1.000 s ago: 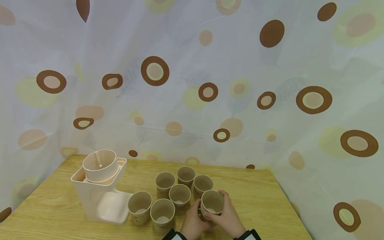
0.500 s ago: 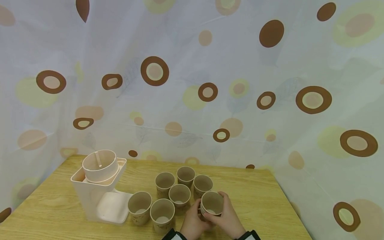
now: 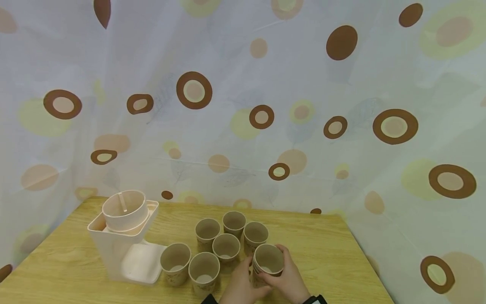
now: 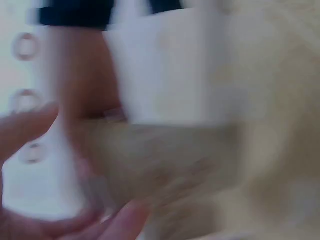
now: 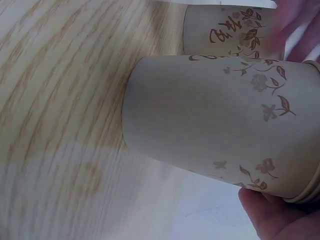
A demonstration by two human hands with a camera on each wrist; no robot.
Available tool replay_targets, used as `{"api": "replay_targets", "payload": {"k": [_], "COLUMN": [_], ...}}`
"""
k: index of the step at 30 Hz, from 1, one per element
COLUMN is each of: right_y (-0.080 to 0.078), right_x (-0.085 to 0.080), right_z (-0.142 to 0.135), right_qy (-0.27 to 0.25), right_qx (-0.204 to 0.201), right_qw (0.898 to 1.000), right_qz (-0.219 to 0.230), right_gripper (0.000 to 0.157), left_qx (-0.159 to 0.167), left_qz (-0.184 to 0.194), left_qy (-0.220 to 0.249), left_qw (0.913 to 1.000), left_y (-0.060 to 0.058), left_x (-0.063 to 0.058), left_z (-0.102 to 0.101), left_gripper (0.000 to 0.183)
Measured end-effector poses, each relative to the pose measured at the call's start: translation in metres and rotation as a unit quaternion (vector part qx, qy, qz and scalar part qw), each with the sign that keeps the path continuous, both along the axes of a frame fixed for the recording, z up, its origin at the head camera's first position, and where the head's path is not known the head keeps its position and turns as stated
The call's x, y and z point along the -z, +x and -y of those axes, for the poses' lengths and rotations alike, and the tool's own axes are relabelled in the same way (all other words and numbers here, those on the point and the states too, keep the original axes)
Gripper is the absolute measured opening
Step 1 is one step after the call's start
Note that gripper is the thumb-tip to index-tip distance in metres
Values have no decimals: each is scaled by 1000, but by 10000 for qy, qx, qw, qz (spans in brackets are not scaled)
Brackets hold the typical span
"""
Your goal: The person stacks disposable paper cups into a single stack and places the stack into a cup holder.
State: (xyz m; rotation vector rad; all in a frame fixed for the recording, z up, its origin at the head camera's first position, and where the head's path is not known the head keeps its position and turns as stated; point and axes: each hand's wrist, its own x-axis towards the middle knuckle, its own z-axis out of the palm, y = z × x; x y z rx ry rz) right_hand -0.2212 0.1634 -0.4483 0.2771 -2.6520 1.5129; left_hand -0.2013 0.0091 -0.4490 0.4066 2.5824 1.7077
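My right hand (image 3: 290, 278) grips a stack of nested paper cups (image 3: 268, 258) from its right side. In the right wrist view, the stack (image 5: 210, 115) shows a brown flower print, and fingertips (image 5: 270, 215) lie near its layered rims. My left hand (image 3: 241, 283) is just left of the stack, its fingers loosely spread and holding nothing. The left wrist view is blurred, with the thumb (image 4: 30, 130) and fingers apart beside a patterned cup (image 4: 165, 170). Several single cups stand upright left of and behind the stack, among them a front cup (image 3: 204, 274).
A white plastic stand (image 3: 114, 253) with a round tube (image 3: 125, 211) on top is at the left, its flat base (image 3: 141, 264) beside a cup (image 3: 176, 266). The wooden table (image 3: 322, 253) meets a patterned sheet (image 3: 228, 139) at the back.
My left hand has come off the stack's side, moving slightly left and down. The stack in my right hand sits slightly lower, with more rims showing. The other cups have stayed put.
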Motion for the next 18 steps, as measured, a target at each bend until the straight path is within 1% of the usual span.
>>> {"api": "replay_targets", "payload": {"k": [1,2,3,4,5,6,8,9,10,12,15,16,18], "right_y": [0,0,0,0,0,0,0,0,0,1,2,2,2], "right_x": [1,1,1,1,1,1,1,1,2,4,6,6,5], "right_z": [0,-1,-1,-2,-2,-2,-3,-3,-3,-3,-2,-1,-1], "right_qy": [28,60,97,143,187,211,242,244,238,221,194,185,158], "right_qx": [-10,-24,-35,-30,-18,-6,15,27,36,37,-9,-21,-38], "right_qw": [10000,10000,9999,9999,9998,9998,9997,9997,9997,9997,9997,9997,9998], "right_qz": [-3,-3,-2,-18,-30,-21,-15,-31,-56,-88,-154,-153,-149], "right_gripper": [81,82,84,86,88,90,93,94,94,94,94,94,94], "left_qx": [-46,-143,-304,-552,-870,-1182,-1636,-1745,-1779,-1655,-1386,-1305,-1206], "left_qz": [-1,-125,-404,-776,-1095,-1436,-1893,-1975,-1942,-1641,-1144,-1067,-1053], "left_qy": [-291,-647,-1033,-1519,-2029,-2490,-3212,-3478,-3668,-3905,-4094,-4126,-4203], "left_qw": [9996,9977,9934,9838,9692,9505,9134,8998,8923,8906,8945,8952,8932], "left_y": [6,12,17,19,21,21,19,16,14,10,7,7,6], "left_x": [-12,-23,-33,-42,-50,-56,-62,-62,-61,-57,-49,-48,-47], "left_z": [7,14,22,30,38,46,60,66,70,76,78,78,78], "left_gripper": [68,66,62,59,59,60,63,66,71,81,92,93,91]}}
